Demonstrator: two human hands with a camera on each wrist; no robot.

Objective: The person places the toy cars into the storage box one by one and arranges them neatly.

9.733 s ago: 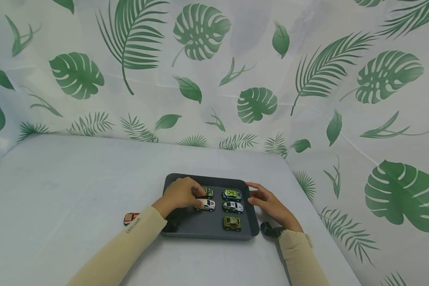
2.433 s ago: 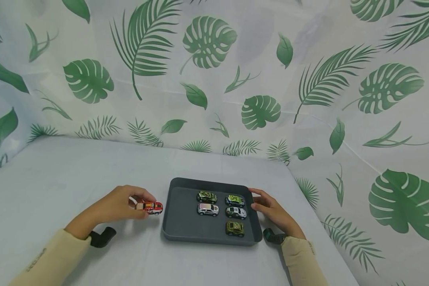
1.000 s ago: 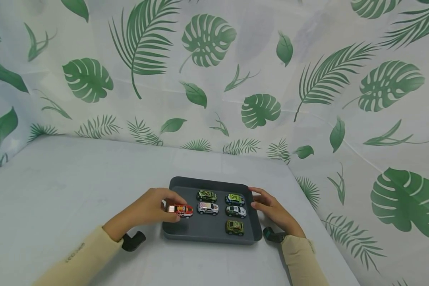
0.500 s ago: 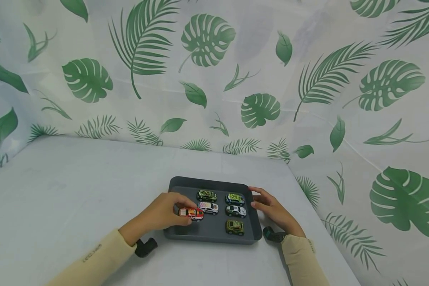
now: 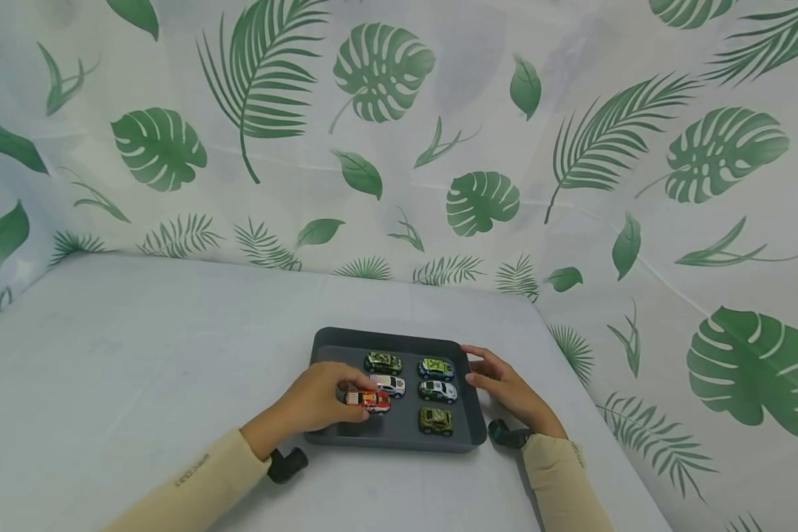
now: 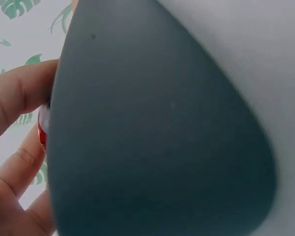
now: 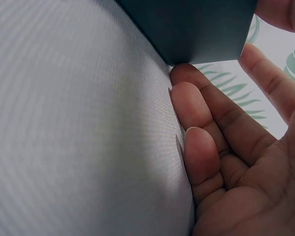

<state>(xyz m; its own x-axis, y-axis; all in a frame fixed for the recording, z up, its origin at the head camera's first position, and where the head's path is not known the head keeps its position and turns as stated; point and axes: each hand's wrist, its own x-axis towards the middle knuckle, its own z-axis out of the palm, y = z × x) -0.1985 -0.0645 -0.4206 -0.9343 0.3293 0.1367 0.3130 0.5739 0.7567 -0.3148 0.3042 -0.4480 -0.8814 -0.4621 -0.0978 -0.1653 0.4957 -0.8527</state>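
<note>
My left hand (image 5: 314,399) pinches a red and orange toy car (image 5: 376,401) between thumb and fingers, over the left-middle of a dark grey tray (image 5: 392,445). Just behind it sits a white toy car (image 5: 392,384), partly covered by the fingers. In the left wrist view the tray wall (image 6: 157,123) hides most of the red car (image 6: 42,135). At the tray's right side my right hand (image 5: 508,388) holds the edge, its thumb at the rim. The right wrist view shows curled fingers (image 7: 201,155) low against the table, by the tray's base.
Inside the tray also stand a camouflage car (image 5: 383,362) behind the white one, and a right-hand column: a yellow-green car (image 5: 435,368), a white and green car (image 5: 437,391) and an olive car (image 5: 435,421). A white cloth (image 5: 140,355) covers the table; leaf-print fabric (image 5: 386,148) hangs behind.
My left hand has carried the red car from left of the tray, over its rim, rightward to beside the white car. The right hand stays at the tray's edge.
</note>
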